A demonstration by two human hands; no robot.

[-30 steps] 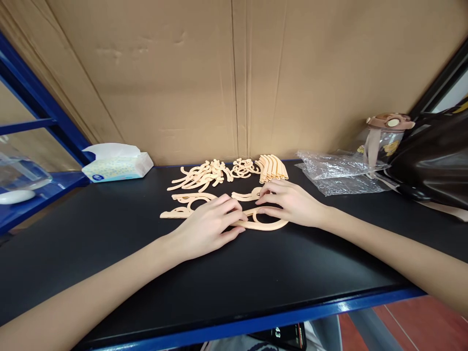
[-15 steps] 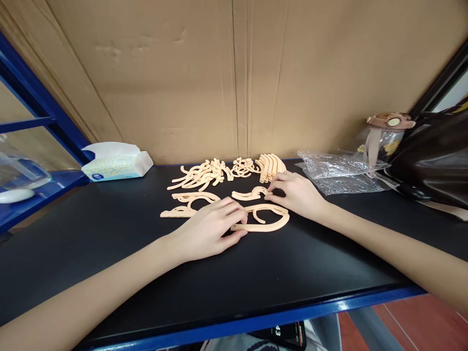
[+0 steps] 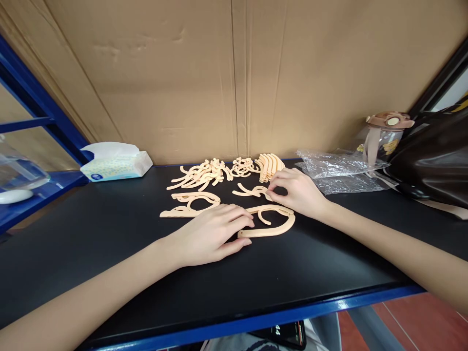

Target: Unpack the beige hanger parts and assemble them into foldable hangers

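Between the fingers of your right hand (image 3: 300, 192), the small curved assembly (image 3: 252, 193) is pinched, just beyond the larger frame (image 3: 268, 233) your left hand (image 3: 214, 234) grasps near one end on the table (image 3: 310, 268). Both look light, stiff; grip broad lengths gently.

Bare hands (image 3: 219, 234) and forearms (image 3: 120, 287), perhaps pale grey clothing (image 3: 230, 344) below
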